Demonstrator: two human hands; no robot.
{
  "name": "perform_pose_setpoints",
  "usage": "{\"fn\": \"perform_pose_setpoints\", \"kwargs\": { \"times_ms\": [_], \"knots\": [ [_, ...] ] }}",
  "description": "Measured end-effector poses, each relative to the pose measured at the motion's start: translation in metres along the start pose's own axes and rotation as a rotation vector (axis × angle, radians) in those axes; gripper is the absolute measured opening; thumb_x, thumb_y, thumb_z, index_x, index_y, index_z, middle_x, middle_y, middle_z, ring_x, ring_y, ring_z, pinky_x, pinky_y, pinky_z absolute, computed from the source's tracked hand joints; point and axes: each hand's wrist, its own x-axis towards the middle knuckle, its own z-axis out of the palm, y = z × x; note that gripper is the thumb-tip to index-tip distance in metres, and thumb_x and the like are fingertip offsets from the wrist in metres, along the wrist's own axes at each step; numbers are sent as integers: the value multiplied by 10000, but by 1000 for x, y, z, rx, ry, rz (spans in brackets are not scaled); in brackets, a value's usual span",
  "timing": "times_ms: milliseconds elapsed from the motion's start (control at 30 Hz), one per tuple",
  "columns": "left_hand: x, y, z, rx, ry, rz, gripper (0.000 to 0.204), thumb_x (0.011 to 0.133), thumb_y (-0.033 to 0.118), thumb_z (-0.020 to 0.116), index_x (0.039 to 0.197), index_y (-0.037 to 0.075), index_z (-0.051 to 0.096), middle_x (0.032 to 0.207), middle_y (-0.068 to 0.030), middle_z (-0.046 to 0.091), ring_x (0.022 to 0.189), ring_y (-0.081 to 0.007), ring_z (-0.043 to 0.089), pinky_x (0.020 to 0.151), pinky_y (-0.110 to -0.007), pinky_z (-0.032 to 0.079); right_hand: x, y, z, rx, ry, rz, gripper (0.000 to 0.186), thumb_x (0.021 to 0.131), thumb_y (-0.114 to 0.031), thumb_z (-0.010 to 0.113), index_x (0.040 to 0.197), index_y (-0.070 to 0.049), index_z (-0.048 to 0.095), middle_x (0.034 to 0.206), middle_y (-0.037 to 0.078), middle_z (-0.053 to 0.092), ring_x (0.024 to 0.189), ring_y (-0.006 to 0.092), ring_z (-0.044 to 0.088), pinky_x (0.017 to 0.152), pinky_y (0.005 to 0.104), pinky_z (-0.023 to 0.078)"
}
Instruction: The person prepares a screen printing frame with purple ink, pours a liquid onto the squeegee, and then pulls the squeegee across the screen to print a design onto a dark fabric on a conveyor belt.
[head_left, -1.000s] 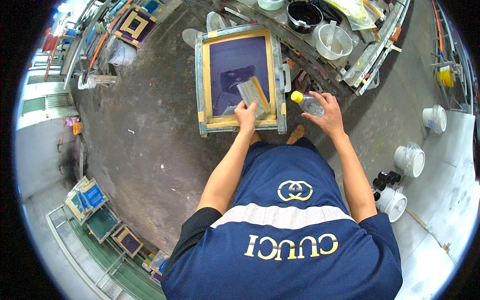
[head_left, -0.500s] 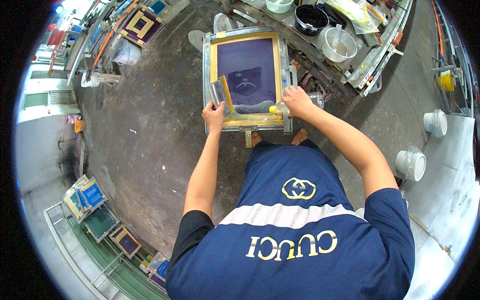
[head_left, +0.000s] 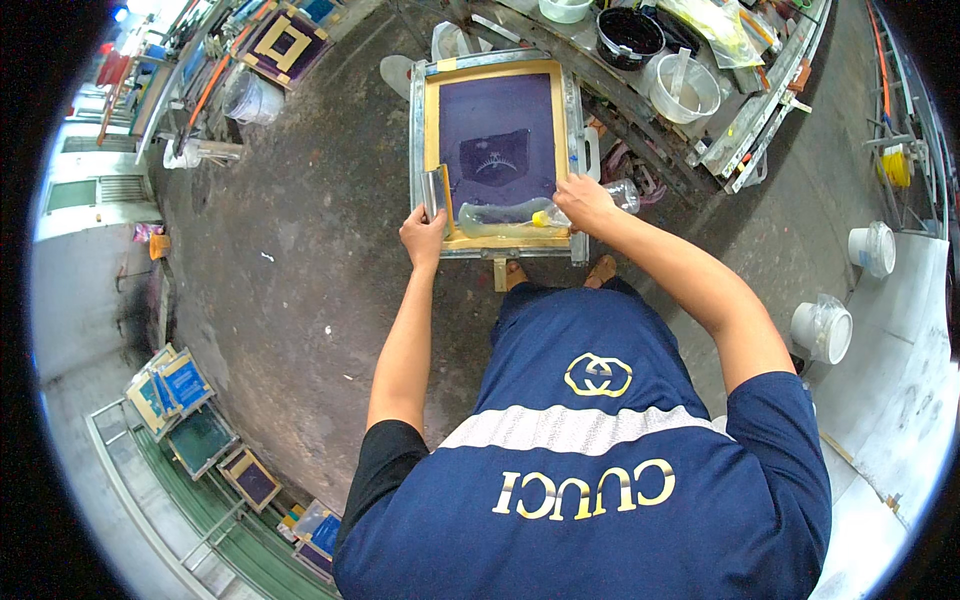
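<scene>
Nearest is the person's navy shirt, crossed by a white textured band, with the toes of tan footwear showing past its hem. Just beyond, the left hand pinches a squeegee, a flat, shiny metal-coloured holder with a yellowish edge, at the frame's near left corner; whether that edge touches the mesh cannot be told. The right hand is wrapped around a clear plastic bottle, tipped almost flat, its yellow cap pointing left; how full it is cannot be told. This hand hides part of the frame's right side. A glossy, pale, translucent pool lies along the near end of the screen frame, a grey rectangle with a yellow inner border and smooth purple mesh.

Right of the frame, two white buckets, and, stand near the wall, thin clear plastic draped over them. Farther off, a cluttered bench slants close past the frame's far right corner. On it, a round clear tub holds pale stuff and a flat stick, and a black bowl holds dark, wet-looking stuff.
</scene>
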Motion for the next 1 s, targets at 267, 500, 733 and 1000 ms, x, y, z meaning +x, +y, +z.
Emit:
{"fn": "perform_pose_setpoints", "kwargs": {
  "times_ms": [267, 500, 733, 1000],
  "knots": [
    [-28, 21, 69, -100, -40, -59, 235, 832, 233, 773, 853, 5, 723, 714, -132, 720, 605, -190, 648, 626, -389, 503, -66, 16, 11, 124, 198, 192, 718, 616, -436, 934, 1229, -161, 680, 1140, 64, 602, 1136, 274, 583, 909, 425, 495],
    [-59, 65, 137, -553, -128, -237, 239, 863, 227, 795, 918, -3, 762, 697, 10, 674, 634, -61, 555, 581, -300, 451, -121, 21, -4, 307, 379, 467, 755, 659, -428, 918, 1331, -208, 652, 1080, 66, 582, 1061, 293, 581, 884, 433, 506],
    [-43, 23, 90, -255, -247, -128, 227, 872, 196, 754, 949, -18, 766, 784, -47, 739, 702, -98, 647, 641, -329, 518, -157, 24, -3, 421, 478, 532, 768, 690, -439, 906, 1373, -202, 646, 1128, 86, 603, 1060, 311, 586, 931, 445, 510],
    [-2, -5, 19, 172, 18, 38, 254, 830, 260, 780, 853, 20, 699, 686, -156, 674, 614, -299, 669, 623, -432, 504, -170, 10, 6, 511, 535, 645, 751, 709, -485, 891, 1365, -199, 662, 1100, 92, 611, 1029, 318, 592, 945, 443, 512]
  ]
}}
